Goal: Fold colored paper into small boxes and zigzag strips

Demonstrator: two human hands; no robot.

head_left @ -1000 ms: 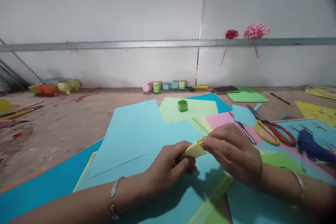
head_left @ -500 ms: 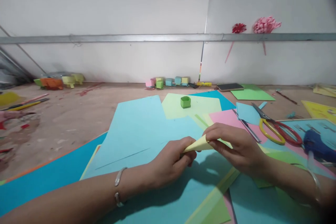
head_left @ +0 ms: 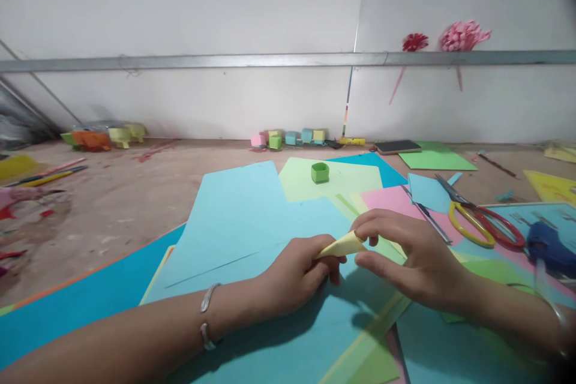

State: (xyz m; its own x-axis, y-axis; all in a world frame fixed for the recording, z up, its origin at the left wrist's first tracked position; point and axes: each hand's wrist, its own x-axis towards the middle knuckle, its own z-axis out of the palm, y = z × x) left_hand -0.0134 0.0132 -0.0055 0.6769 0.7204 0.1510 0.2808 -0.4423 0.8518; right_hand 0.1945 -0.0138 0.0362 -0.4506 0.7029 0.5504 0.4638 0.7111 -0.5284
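Observation:
Pinched in my left hand [head_left: 301, 270] is a small piece of pale yellow paper [head_left: 344, 245], bent or rolled into a narrow tapering form. My right hand [head_left: 405, 249] is at the paper's wider end, its thumb apart from the fingers; the fingertips touch or nearly touch the upper edge. Both hands are just above light blue sheets [head_left: 234, 210]. Beyond them, a small green paper box [head_left: 320, 172] with an open top stands on a pale green sheet [head_left: 360, 177].
Scissors [head_left: 486, 225] with yellow and red handles and a metal pen-like tool [head_left: 427, 216] lie at right, near a dark blue object [head_left: 549, 249]. Along the wall are small paper boxes [head_left: 292, 138] and a phone [head_left: 398, 147]. Pencils [head_left: 49, 177] lie at far left.
My right thumb has come away from the yellow paper and the right fingers have loosened, uncovering more of its wide end. My left hand keeps its pinch. The view has shifted slightly.

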